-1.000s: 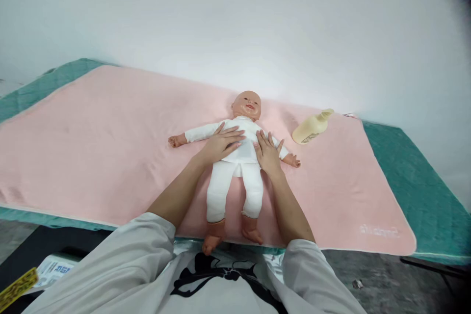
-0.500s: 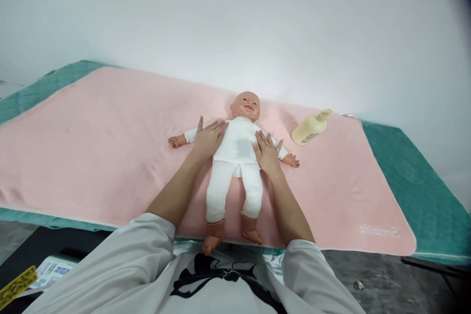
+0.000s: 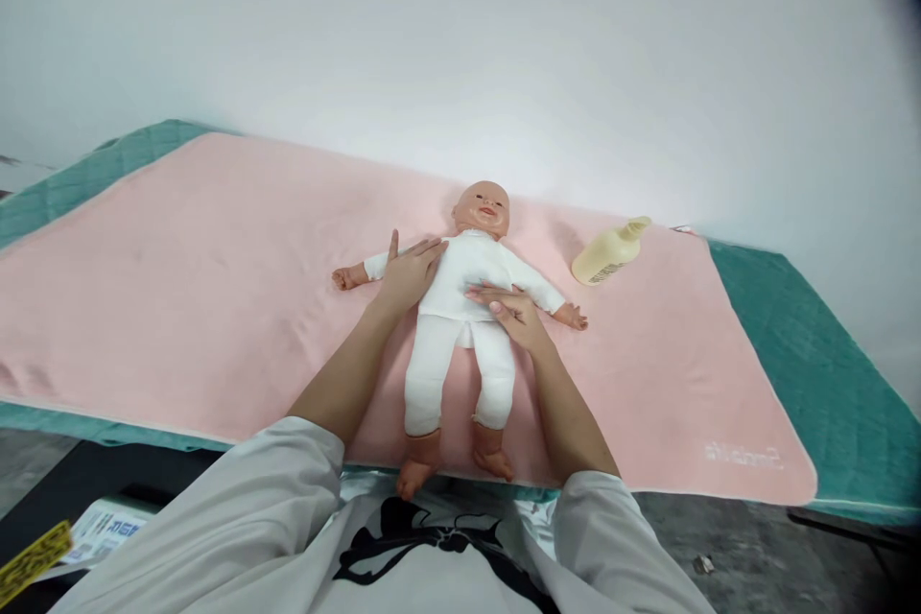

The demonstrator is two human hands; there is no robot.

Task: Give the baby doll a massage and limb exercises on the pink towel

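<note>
A baby doll [image 3: 464, 269] in a white top and white trousers lies on its back on a pink mat [image 3: 216, 288], head away from me, arms spread. My left hand [image 3: 412, 273] rests flat against the doll's side near its armpit, thumb apart from the fingers, holding nothing. Over the doll's belly lies my right hand [image 3: 512, 307], fingers stretched toward the middle of the top, with nothing held. A pale yellow pump bottle [image 3: 608, 254] leans or lies on the mat to the right of the doll.
Green quilted padding [image 3: 827, 374] shows beyond the mat on both sides. A pale wall [image 3: 460, 48] rises behind. At the lower left are a dark surface with a printed box [image 3: 107, 528] and a yellow patterned strip [image 3: 35, 561].
My right hand has turned inward from the doll's side, and its fingers now lie across the belly. My left hand and the doll have stayed in place.
</note>
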